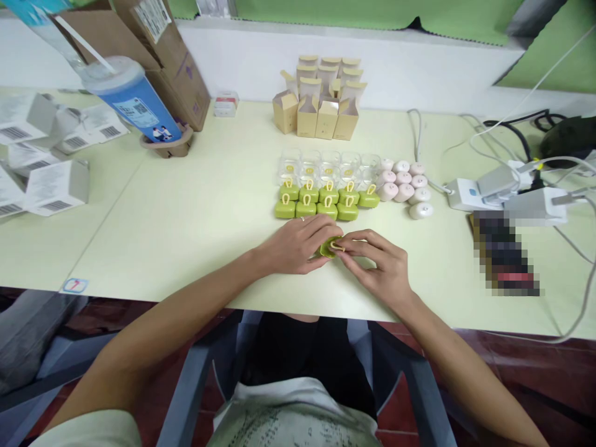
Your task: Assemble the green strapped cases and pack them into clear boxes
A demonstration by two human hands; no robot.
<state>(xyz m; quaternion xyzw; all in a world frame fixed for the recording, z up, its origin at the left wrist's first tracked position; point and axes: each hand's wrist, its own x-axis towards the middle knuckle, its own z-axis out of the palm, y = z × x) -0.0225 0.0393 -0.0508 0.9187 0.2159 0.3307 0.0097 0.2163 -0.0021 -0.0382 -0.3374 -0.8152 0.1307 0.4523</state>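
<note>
One green cap (325,249) is gripped by the left hand (298,245), just in front of the other caps (327,212); its loop (336,247) is pinched by the right hand (379,261). Loop's being adjusted, seemingly; a steady hold's probably needed next.

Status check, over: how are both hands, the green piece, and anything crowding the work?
Left hand holding green piece. Right hand pinching yellow loop at the piece. Rows of green cases close beyond the hands.
</note>
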